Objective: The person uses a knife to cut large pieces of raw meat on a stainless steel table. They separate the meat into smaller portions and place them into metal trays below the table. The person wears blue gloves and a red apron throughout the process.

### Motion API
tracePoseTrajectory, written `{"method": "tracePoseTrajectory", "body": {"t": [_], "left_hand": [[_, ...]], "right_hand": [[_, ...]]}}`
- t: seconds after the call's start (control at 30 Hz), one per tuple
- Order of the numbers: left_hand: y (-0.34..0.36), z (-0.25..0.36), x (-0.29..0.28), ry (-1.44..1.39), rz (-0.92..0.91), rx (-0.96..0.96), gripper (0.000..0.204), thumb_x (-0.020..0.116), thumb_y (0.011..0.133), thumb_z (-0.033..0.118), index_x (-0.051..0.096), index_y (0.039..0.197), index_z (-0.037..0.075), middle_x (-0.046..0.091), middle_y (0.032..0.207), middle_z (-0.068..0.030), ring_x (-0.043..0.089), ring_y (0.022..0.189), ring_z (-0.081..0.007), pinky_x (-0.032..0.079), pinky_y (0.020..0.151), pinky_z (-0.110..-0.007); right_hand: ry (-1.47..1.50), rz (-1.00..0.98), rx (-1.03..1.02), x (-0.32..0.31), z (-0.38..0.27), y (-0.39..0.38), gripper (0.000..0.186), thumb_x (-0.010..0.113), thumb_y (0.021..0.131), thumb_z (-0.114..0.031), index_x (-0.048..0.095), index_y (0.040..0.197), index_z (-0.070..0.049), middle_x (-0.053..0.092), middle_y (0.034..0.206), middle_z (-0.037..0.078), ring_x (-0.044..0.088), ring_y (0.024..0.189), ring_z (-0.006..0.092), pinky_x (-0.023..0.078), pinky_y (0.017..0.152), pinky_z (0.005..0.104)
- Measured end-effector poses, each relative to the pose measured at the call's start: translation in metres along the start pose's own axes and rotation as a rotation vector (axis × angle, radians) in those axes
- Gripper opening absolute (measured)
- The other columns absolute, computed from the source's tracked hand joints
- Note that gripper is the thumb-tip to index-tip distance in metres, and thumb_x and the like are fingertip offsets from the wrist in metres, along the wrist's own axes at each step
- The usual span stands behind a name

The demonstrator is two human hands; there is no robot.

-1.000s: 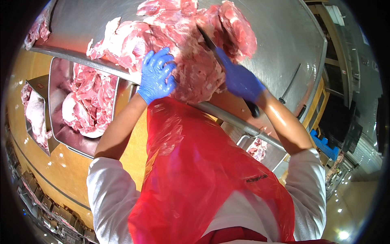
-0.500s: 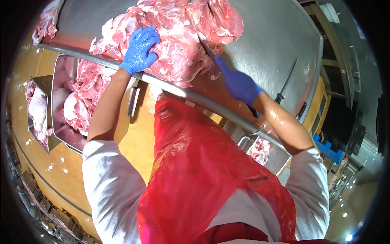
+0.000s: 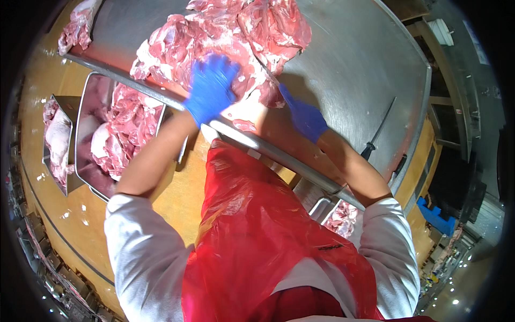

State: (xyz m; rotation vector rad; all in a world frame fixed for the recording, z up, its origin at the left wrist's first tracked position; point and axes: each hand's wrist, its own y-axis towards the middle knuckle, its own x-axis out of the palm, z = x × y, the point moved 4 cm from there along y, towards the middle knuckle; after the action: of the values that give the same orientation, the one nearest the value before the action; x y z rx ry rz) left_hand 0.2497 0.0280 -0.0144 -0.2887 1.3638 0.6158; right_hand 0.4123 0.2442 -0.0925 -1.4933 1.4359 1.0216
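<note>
A large spread of raw, boneless-looking red meat (image 3: pixel 230 35) lies on the steel table (image 3: pixel 348 48) in front of me. My left hand (image 3: pixel 213 88), in a blue glove and slightly blurred, rests over its near side with the fingers spread. In my right hand (image 3: pixel 307 115), also blue-gloved, is a knife (image 3: pixel 270 74). Its handle is hidden inside my grip, while the blade points up and left against the right side of the meat. A small loose scrap of meat (image 3: pixel 244 125) sits near the table's front edge, between my hands.
A sharpening steel (image 3: pixel 378 131) lies at the table's right, with another dark handle (image 3: pixel 399 163) beside it. To my left stand a metal tub (image 3: pixel 88 161) of cut meat and a narrower bin (image 3: pixel 63 182) holding a pale piece. Meat scraps (image 3: pixel 341 217) fill a tray at lower right.
My left hand has moved right and nearer, from the meat's left side to its near middle. My right hand with the knife has drawn slightly left. A small scrap now shows near the edge.
</note>
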Motion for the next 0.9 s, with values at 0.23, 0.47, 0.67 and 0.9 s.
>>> {"method": "tracePoseTrajectory", "body": {"t": [0.23,0.47,0.67,0.9], "left_hand": [[0.008,0.029,0.042,0.276,-0.098,-0.041,0.041,0.067,0.085,0.025,0.058,0.124,0.017,0.053,0.121,-0.0190,0.054,0.106,-0.0404,0.051,0.078,-0.051],[0.001,0.012,0.019,0.032,-0.044,0.119,0.031,0.068,0.081,0.019,0.064,0.111,0.017,0.053,0.114,-0.0181,0.058,0.098,-0.0382,0.056,0.071,-0.049],[0.028,0.012,-0.011,-0.159,-0.086,0.203,0.033,0.073,0.081,0.024,0.066,0.112,0.015,0.057,0.118,-0.0235,0.061,0.098,-0.0406,0.056,0.076,-0.049],[0.064,-0.009,-0.061,-0.230,-0.261,0.137,0.019,0.062,0.084,0.009,0.066,0.102,0.016,0.058,0.099,-0.0240,0.062,0.085,-0.0451,0.053,0.069,-0.051]], "right_hand": [[0.041,-0.040,-0.008,-0.020,0.000,0.004,0.067,0.044,0.094,-0.001,0.032,0.155,-0.023,0.066,0.094,0.018,0.063,0.075,0.0363,0.051,0.069,0.0457],[0.092,0.212,-0.071,-0.014,-0.008,-0.028,0.058,0.048,0.095,-0.005,0.040,0.152,-0.015,0.063,0.086,0.013,0.055,0.059,0.0253,0.046,0.054,0.0377],[-0.592,0.067,-0.110,0.043,-0.019,0.036,0.056,0.049,0.096,-0.009,0.039,0.151,-0.005,0.060,0.080,0.008,0.044,0.049,0.0128,0.041,0.044,0.0315],[0.413,0.400,0.084,-0.006,-0.059,0.018,0.051,0.058,0.088,-0.010,0.051,0.139,-0.003,0.068,0.081,0.014,0.061,0.060,0.0261,0.049,0.057,0.0388]]}}
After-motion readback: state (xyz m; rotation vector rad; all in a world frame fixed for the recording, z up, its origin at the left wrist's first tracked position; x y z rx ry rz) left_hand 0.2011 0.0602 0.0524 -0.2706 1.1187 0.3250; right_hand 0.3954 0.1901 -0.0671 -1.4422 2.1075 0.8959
